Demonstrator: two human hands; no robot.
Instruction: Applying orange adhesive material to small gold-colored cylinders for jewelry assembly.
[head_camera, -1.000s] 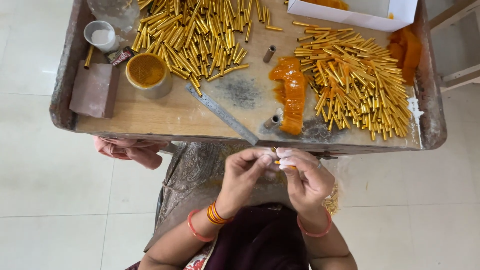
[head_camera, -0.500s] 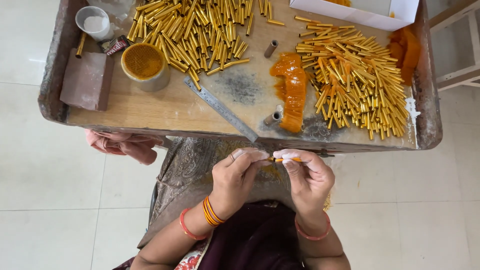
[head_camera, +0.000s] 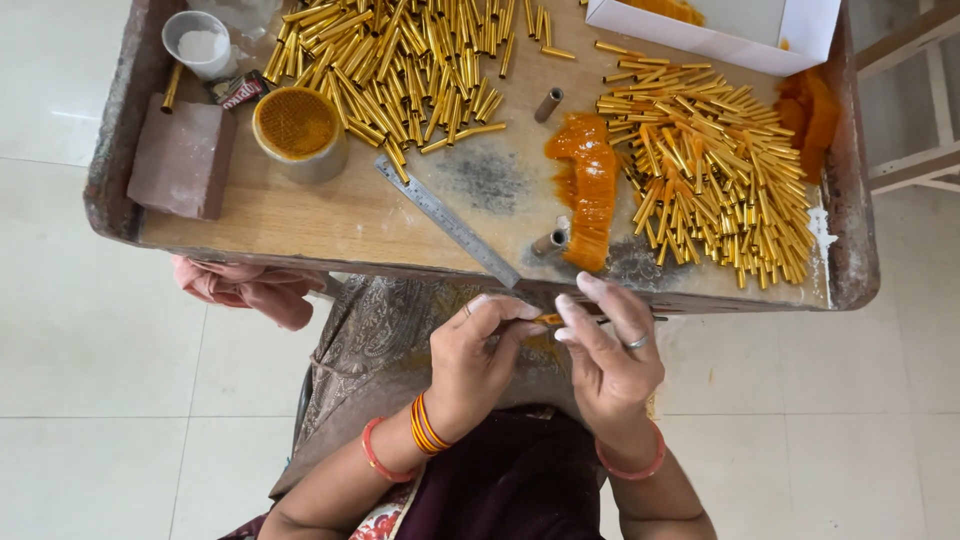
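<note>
Both hands meet just below the wooden tray's (head_camera: 300, 215) near edge. The left hand (head_camera: 480, 365) and right hand (head_camera: 610, 355) pinch a small orange piece (head_camera: 548, 319) between the fingertips (too tiny to tell its shape). On the tray: shiny gold tubes (head_camera: 400, 60), a flat steel ruler (head_camera: 450, 222), fuzzy orange thread (head_camera: 590, 190).

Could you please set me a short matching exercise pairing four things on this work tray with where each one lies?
Things:
1. metal ruler
2. pink block
3. white box
4. small white cup

Places:
A. far right corner of the tray
B. far left corner of the tray
C. slanting across the tray's middle
D. left edge, beside the orange-filled round tin

Pairs: 1-C, 2-D, 3-A, 4-B
</note>
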